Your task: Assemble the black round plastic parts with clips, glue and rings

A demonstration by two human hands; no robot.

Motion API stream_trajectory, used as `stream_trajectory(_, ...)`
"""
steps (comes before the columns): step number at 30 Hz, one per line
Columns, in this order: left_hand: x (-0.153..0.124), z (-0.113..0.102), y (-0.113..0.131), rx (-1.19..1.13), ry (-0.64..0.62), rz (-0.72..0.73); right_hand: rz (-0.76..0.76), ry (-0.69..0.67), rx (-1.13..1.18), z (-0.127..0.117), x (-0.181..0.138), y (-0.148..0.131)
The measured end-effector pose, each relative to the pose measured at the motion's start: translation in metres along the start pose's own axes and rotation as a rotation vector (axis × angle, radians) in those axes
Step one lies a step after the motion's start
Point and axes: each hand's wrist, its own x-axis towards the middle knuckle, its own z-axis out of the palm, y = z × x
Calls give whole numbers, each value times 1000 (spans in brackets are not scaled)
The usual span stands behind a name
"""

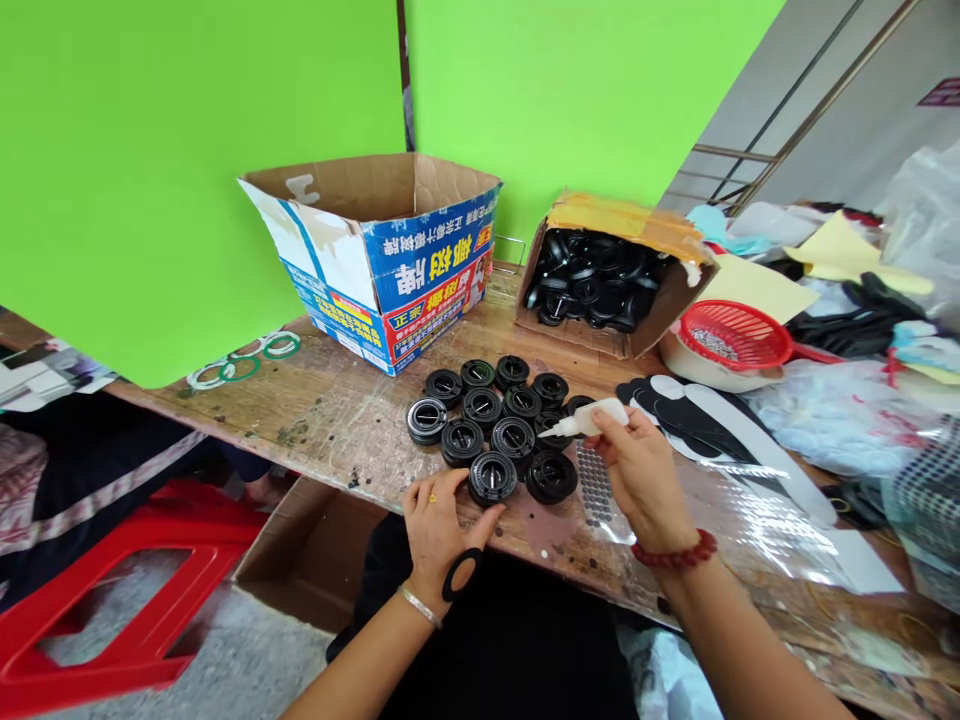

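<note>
Several black round plastic parts (482,407) with slotted centres stand grouped on the worktable, some seemingly stacked. My left hand (441,535) holds the nearest black round part (492,478) between thumb and forefinger, at the near side of the group. A flat black ring (461,575) lies against the back of that hand near the wrist. In my right hand (641,470) is a small white squeeze bottle (596,417) with a pointed nozzle, tilted down to the left. Its tip is over the parts at the group's right side; whether it touches one I cannot tell.
Behind the group stand an open blue printed carton (439,270) and a tipped box (637,340) full of black parts. To the right are a red strainer (739,325), black and white cut-outs (705,425) and plastic bags. A red stool (187,610) stands lower left.
</note>
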Motion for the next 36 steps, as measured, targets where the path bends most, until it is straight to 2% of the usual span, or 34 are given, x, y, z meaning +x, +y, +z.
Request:
stream_trajectory(3,-1,1,-2,0,11,25,30,63,140,-14,18,-10)
stream_trajectory(7,-3,2,-5,14,38,72,-29,141,137,-31,35,-17)
stream_trajectory(14,-4,5,-9,53,80,178,-120,229,-12,-46,44,-8)
stream_trajectory(21,-2,5,-8,67,92,192,-192,214,-249,-65,43,0)
stream_trajectory(31,-4,6,-9,78,76,191,-240,196,-338,-64,41,0)
stream_trajectory(36,-4,7,-10,76,74,192,-329,186,-450,-62,44,-6)
